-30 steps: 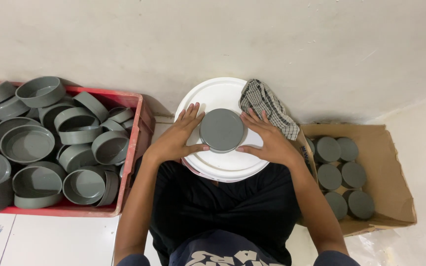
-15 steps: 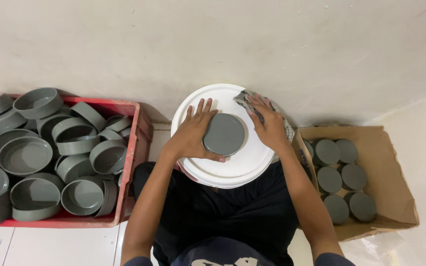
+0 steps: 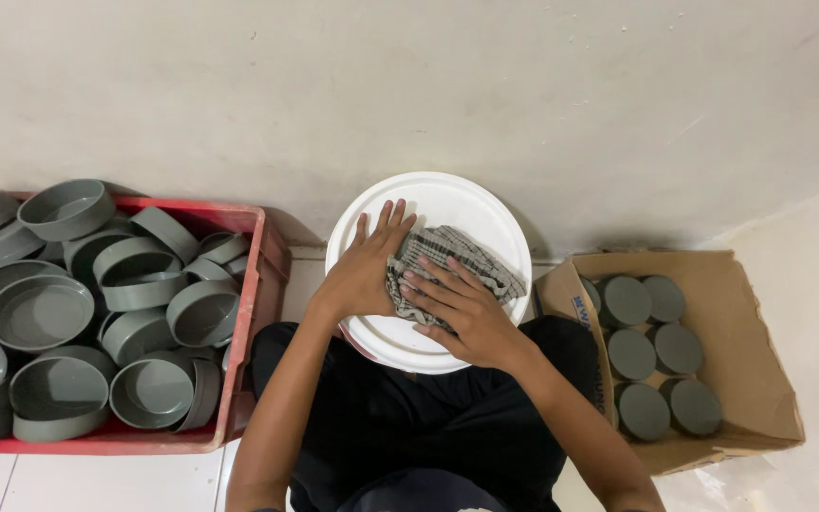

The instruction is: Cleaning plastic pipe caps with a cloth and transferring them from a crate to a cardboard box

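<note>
Looking down, we see both hands working on the round white plastic bucket lid (image 3: 471,204) that sits upturned in the lap, just in front of the pale wall. The right hand (image 3: 462,308) lies flat with its fingers spread on the grey checked cotton cloth (image 3: 457,251), pressing it down on the lid's middle. The left hand (image 3: 364,270) rests just beside it, fingers together and extended, its palm on the lid and its edge touching the cloth. Whatever lies beneath the cloth is hidden, so we cannot tell what is being rubbed.

We judge the step in hand to be wiping: the cloth is bunched under the right palm while the left steadies things. The next move, as we read it, calls for firm downward pressure and a steady hold from the left hand so that nothing slides off the smooth lid.

To the left stands the red plastic crate (image 3: 258,284), heaped with grey round shallow plastic caps (image 3: 40,313), most lying open side up, some tilted against one another. To the right, the brown cardboard box (image 3: 760,379) holds grey round capped pieces (image 3: 632,353) set upright in tidy rows, closed faces up. The person sits in dark clothing on a pale tiled floor (image 3: 97,479).
</note>
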